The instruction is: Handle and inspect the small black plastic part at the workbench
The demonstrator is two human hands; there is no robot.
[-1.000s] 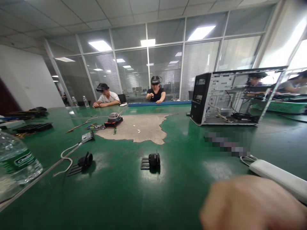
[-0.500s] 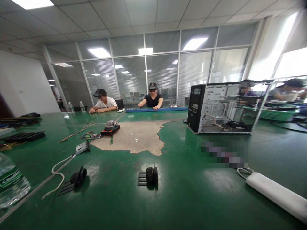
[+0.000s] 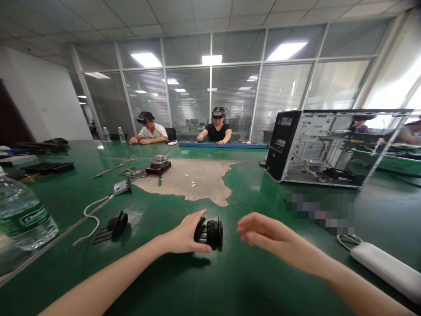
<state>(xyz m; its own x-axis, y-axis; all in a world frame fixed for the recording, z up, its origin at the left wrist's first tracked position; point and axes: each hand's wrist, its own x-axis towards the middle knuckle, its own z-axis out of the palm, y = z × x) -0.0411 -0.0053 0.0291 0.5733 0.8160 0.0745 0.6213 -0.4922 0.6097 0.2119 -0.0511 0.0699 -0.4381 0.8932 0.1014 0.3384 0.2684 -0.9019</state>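
A black part with a round, knob-like body and a flat slotted bracket (image 3: 214, 232) lies on the green tabletop in front of me. My left hand (image 3: 187, 235) reaches around its bracket side, thumb and fingers spread apart; I cannot tell whether they touch it. To the right of that part, my right hand (image 3: 263, 230) hovers with loosely bent fingers, apart from it and holding nothing. A second, similar black part (image 3: 118, 223) lies further left, beyond my left forearm.
A water bottle (image 3: 28, 215) stands at the left. Beyond are a metal bracket with a cable (image 3: 121, 187) and a small motor-like device (image 3: 160, 163). An open computer case (image 3: 284, 147) and a white power strip (image 3: 384, 265) are at right. Two people sit across the table.
Both my hands have come into view from below. The left has reached the nearer black part and the right has come up beside it. The camera view has shifted slightly.
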